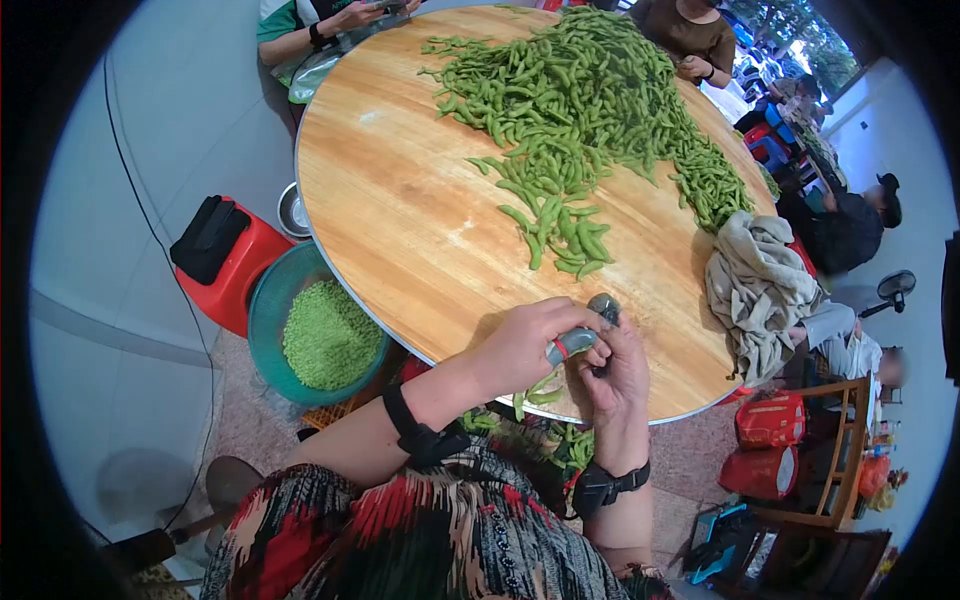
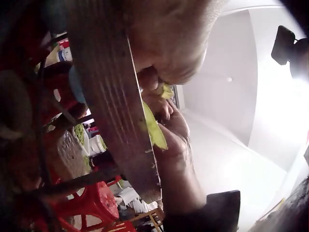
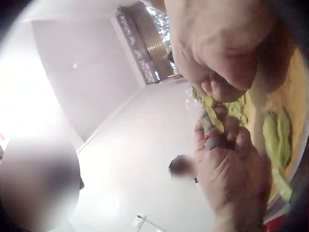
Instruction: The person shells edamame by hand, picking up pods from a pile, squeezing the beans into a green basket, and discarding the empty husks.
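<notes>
In the head view the left hand [image 1: 525,342] and right hand [image 1: 620,375] meet over the near table edge, fingers curled. Grey covers [image 1: 572,345] sit on fingertips, one with a red band. A green pod [image 3: 213,115] is pinched between the left hand [image 3: 231,176] and the right hand [image 3: 222,43] in the right wrist view. The left wrist view shows part of that pod [image 2: 167,92] between the left hand [image 2: 174,43] and right hand [image 2: 175,135]. Loose pods [image 1: 545,392] lie beside the hands at the table edge.
A large heap of pods [image 1: 580,90] covers the far part of the round table [image 1: 400,200]. A teal basket [image 1: 262,345] of shelled beans [image 1: 330,335] stands lower left, by a red stool [image 1: 235,270]. A crumpled cloth [image 1: 760,280] lies at the right edge. People sit around.
</notes>
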Demonstrator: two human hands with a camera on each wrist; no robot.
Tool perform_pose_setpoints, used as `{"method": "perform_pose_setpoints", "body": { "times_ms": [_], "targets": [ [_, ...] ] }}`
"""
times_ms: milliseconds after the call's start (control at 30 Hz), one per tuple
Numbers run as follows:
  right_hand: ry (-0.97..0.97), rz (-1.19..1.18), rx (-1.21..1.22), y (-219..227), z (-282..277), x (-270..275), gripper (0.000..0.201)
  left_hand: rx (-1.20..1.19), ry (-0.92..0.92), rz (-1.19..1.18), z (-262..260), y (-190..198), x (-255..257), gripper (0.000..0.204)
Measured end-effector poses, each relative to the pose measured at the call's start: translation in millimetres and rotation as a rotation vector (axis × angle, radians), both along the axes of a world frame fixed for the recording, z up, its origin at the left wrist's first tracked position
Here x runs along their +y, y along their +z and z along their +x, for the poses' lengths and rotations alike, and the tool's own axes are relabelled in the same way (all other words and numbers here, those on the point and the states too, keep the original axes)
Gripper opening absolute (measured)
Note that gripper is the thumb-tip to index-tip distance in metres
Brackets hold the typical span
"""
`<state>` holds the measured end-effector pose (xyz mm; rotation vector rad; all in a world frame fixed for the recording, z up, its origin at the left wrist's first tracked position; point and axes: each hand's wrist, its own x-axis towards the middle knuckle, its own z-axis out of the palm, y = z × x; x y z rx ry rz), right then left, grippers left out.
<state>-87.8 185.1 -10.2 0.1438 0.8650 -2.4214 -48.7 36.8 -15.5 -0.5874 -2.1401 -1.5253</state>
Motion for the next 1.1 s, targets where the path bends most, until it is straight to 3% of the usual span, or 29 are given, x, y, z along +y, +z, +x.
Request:
{"method": "perform_pose_setpoints", "body": {
  "times_ms": [133,167,200,233,267,300,367,433,500,600,700,900,967,1000,1033,1100],
  "targets": [
    [-0.075,0.244,0.188,-2.3,-11.6,1.8,0.013,-0.230,0.041,0.123,2.1,4.8,-0.8,0.026],
    [-0.079,0.247,0.191,-2.1,-14.9,3.9,0.013,-0.305,0.183,0.039,1.3,3.2,-2.9,0.027],
    [-0.149,0.590,0.434,-0.7,-17.9,4.8,0.012,-0.378,0.325,-0.044,0.7,0.5,-5.7,0.028],
    [-0.223,0.935,0.678,0.9,-22.2,6.7,0.012,-0.371,0.317,-0.042,-0.6,-7.6,-10.9,0.028],
    [0.088,1.273,0.878,-14.5,-30.2,24.8,0.016,-0.419,0.337,0.069,-4.2,-19.2,-16.6,0.027],
    [0.533,1.267,0.883,22.7,-12.6,16.8,0.019,-0.465,0.338,0.183,-9.5,-25.5,-17.8,0.026],
    [0.898,0.997,1.268,43.7,-18.2,18.9,0.014,-0.713,0.151,0.743,-10.6,-9.8,-13.2,0.019],
    [0.535,1.359,1.251,39.7,-36.8,12.6,0.020,-0.724,0.024,0.819,-11.5,-0.1,-12.5,0.014],
    [0.061,1.386,1.020,30.5,-76.9,-1.7,0.025,-0.734,-0.059,0.891,-12.3,1.4,-10.9,0.010],
    [0.065,1.584,1.151,14.5,-104.9,-16.8,0.026,-0.775,-0.047,0.872,-10.8,2.1,-11.5,0.009],
    [0.268,1.610,1.171,23.5,-83.7,-21.7,0.025,-0.764,-0.077,0.882,-9.1,5.1,-12.3,0.010],
    [0.071,1.643,1.272,27.1,-40.8,-2.7,0.017,-0.793,-0.052,0.780,-8.1,-1.0,-10.5,0.016],
    [-0.124,1.509,1.232,27.5,-26.9,0.3,0.017,-0.792,-0.067,0.819,-5.4,6.8,-9.3,0.017],
    [-0.107,1.505,1.192,32.6,-18.0,-1.5,0.019,-0.795,-0.085,0.864,-4.8,10.1,-8.1,0.018],
    [-0.113,1.350,1.213,31.6,-11.5,-3.2,0.020,-0.785,-0.086,0.864,-4.6,7.8,-8.2,0.018],
    [-0.029,1.299,1.145,28.7,2.3,-6.8,0.019,-0.825,-0.222,1.003,-4.9,-0.4,-12.0,0.016]
  ]
}}
